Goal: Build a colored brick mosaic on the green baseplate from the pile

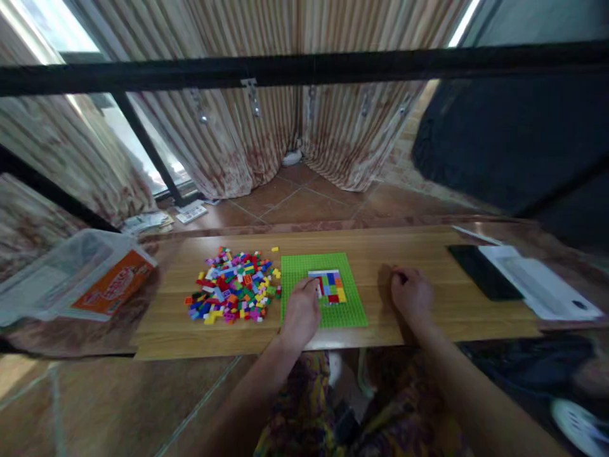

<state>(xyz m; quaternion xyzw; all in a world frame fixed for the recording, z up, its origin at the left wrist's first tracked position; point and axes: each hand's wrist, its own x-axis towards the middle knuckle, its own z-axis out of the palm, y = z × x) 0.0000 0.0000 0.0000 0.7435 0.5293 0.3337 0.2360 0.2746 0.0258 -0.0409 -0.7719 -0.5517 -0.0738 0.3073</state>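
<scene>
A green studded baseplate (295,265) lies on the wooden table in front of me. On it sits a patch of joined toy bricks (332,279) in blue, red, yellow, orange and other colours, with a pale row along its far edge. My left hand (302,311) is over the plate's left half, its fingers pinched on a small toy brick at the patch's left edge. The fingertips partly hide that brick; red shows beside them. To the right of the plate, my right hand (412,293) rests on the table with curled fingers and no object visible in it.
Left of the baseplate spreads a pile of loose toy bricks (238,285). A clear plastic bin (90,273) with an orange label stands at the far left. On the right lie a dark flat object (485,273) and white sheets (537,279). A black bar (304,71) crosses beyond the table.
</scene>
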